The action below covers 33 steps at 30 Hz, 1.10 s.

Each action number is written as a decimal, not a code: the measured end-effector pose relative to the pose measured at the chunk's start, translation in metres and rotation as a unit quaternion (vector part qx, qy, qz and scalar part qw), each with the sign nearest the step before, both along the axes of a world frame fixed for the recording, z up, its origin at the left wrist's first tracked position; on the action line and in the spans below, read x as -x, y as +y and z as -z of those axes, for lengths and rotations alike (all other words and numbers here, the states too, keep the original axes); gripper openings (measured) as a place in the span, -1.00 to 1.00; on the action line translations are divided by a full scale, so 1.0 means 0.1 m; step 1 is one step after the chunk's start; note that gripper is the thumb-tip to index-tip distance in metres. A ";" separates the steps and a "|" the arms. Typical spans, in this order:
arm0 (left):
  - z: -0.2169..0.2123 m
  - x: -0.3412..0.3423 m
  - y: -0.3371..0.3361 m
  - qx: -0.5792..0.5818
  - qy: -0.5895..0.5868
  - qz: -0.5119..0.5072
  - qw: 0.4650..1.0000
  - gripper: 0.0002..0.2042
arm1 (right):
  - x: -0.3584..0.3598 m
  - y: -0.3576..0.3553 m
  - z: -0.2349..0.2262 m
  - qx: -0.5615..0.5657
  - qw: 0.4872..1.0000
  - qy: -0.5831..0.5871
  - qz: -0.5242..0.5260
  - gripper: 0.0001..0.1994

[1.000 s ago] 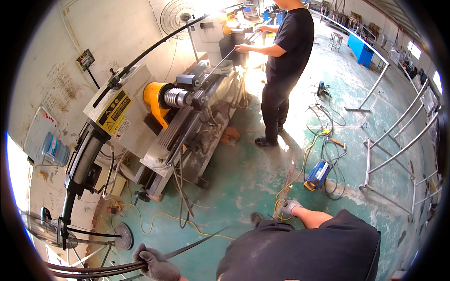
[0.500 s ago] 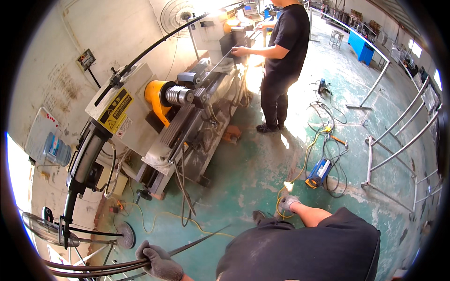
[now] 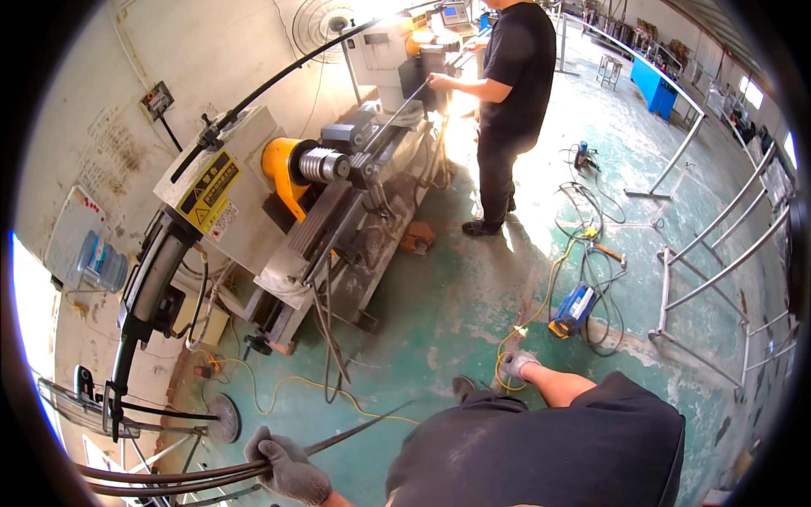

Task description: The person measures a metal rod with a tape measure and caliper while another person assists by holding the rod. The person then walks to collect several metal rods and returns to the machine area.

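My left hand [image 3: 291, 471], in a grey glove, is closed around a bundle of long dark rods [image 3: 160, 478] at the lower left. The rods bend toward the left rim, and their thin tips reach past my hand toward my dark clothing. My right hand [image 3: 516, 365], also gloved in grey, hangs low in front of me. Its fingers are too small and foreshortened to show whether they grip anything. A yellow cord [image 3: 500, 359] on the floor passes beneath or beside it; I cannot tell if they touch.
A long machine [image 3: 321, 228] with an orange housing runs along the left. At its far part a co-worker [image 3: 517, 76] in dark clothes handles a rod. A blue power unit [image 3: 574, 311] with coiled cables lies on the floor. Metal frames [image 3: 710, 279] stand at the right.
The co-worker has shifted stance slightly, hands still at the rod. A bright spot near my right hand has shrunk. My left hand keeps its grip on the rods, almost unmoved.
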<state>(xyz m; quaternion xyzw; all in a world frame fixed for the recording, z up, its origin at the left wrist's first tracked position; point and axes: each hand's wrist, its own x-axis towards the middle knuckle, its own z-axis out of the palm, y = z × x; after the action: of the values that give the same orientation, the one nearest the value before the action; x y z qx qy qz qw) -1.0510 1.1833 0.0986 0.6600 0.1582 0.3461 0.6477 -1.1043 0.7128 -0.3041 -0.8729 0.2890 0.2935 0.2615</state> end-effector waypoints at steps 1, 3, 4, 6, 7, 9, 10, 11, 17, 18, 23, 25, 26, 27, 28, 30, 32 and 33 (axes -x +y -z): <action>0.00 0.01 -0.01 0.000 -0.001 0.002 1.000 -0.76 | 0.00 0.00 0.01 0.003 1.000 0.005 -0.002 -0.58; 0.12 -0.03 0.10 0.002 0.003 -0.011 1.000 -0.76 | 0.01 -0.01 0.04 -0.004 1.000 -0.003 0.002 -0.58; 0.17 -0.04 0.14 0.003 0.005 -0.017 1.000 -0.76 | 0.03 -0.01 0.05 -0.008 1.000 -0.007 0.004 -0.58; 0.12 0.03 0.14 0.033 0.027 0.005 0.999 -0.81 | 0.05 0.00 0.05 -0.014 1.000 -0.013 0.015 -0.58; 0.08 0.05 0.12 0.049 0.038 0.014 0.998 -0.82 | 0.06 0.00 0.04 -0.017 1.000 -0.016 0.020 -0.58; 0.20 -0.01 0.15 0.022 0.009 -0.010 1.000 -0.79 | 0.07 0.01 0.02 -0.016 1.000 -0.015 0.010 -0.57; 0.24 -0.04 0.17 0.008 -0.006 -0.022 1.000 -0.77 | 0.06 0.01 0.00 -0.015 1.000 -0.015 0.005 -0.57; 0.27 -0.02 0.19 0.009 -0.002 -0.022 1.000 -0.77 | 0.06 0.01 -0.02 -0.019 1.000 -0.007 0.006 -0.57; 0.19 0.01 0.15 0.029 0.022 0.002 0.999 -0.82 | 0.10 0.02 -0.04 -0.027 0.999 0.011 0.027 -0.57; 0.22 -0.03 0.16 0.012 0.005 -0.005 1.000 -0.80 | 0.10 0.04 -0.03 -0.025 0.999 0.015 0.025 -0.57; 0.07 -0.01 0.00 -0.004 0.003 0.014 1.000 -0.77 | 0.10 0.05 -0.04 -0.034 0.999 0.027 0.026 -0.55; 0.07 -0.01 -0.02 -0.008 0.004 0.026 1.000 -0.77 | 0.13 0.06 -0.07 -0.033 0.999 0.025 0.030 -0.55; 0.06 -0.01 -0.04 -0.008 0.005 0.029 1.000 -0.77 | 0.14 0.06 -0.05 -0.033 0.999 0.024 0.033 -0.55; 0.05 -0.01 -0.05 -0.007 0.006 0.031 0.999 -0.77 | 0.15 0.06 -0.03 -0.033 0.999 0.024 0.035 -0.54; 0.05 -0.01 -0.06 -0.007 0.008 0.033 0.999 -0.77 | 0.16 0.05 -0.02 -0.033 0.998 0.025 0.037 -0.54; 0.06 -0.02 -0.08 -0.012 0.004 0.043 0.999 -0.77 | 0.17 0.04 -0.03 -0.034 0.998 0.028 0.035 -0.55; 0.07 -0.02 -0.10 -0.015 0.004 0.048 0.999 -0.77 | 0.19 0.03 -0.05 -0.036 0.998 0.032 0.032 -0.55; 0.08 -0.01 -0.10 -0.015 0.005 0.048 0.999 -0.77 | 0.19 0.04 -0.08 -0.033 0.999 0.030 0.028 -0.56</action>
<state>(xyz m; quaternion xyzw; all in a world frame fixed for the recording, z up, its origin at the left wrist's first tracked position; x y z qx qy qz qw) -1.0496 1.1732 0.0911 0.6785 0.1243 0.3131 0.6529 -1.1232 0.7164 -0.2961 -0.8462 0.3112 0.3214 0.2896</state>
